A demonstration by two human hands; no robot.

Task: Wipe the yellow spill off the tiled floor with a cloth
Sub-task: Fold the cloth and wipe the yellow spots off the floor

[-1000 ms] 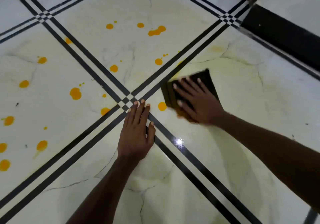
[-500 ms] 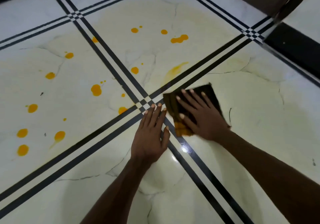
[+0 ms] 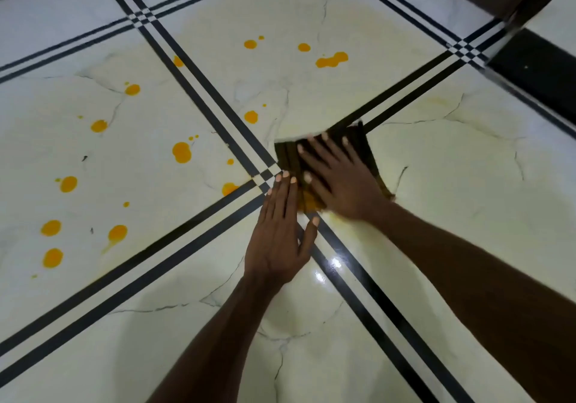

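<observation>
A folded dark cloth (image 3: pixel 288 156) lies on the pale marble floor (image 3: pixel 452 190) by the crossing of black tile lines. My right hand (image 3: pixel 339 178) presses flat on it with fingers spread. A yellow stain shows on the cloth's near corner. My left hand (image 3: pixel 277 240) rests flat on the floor just beside the cloth, fingertips at the crossing. Several yellow-orange spill drops dot the tiles to the left, the largest drop (image 3: pixel 181 152) mid-left, and a double blot (image 3: pixel 331 60) lies farther back.
Black double lines (image 3: pixel 199 87) cross the floor in a grid. A black strip (image 3: pixel 536 75) and a dark furniture leg (image 3: pixel 526 0) stand at the upper right. A faint yellowish film (image 3: pixel 433 103) covers the tiles around the cloth.
My right hand has slid the cloth back toward the far tile over the smear near the line crossing; that smear is gone. My left hand has stayed planted.
</observation>
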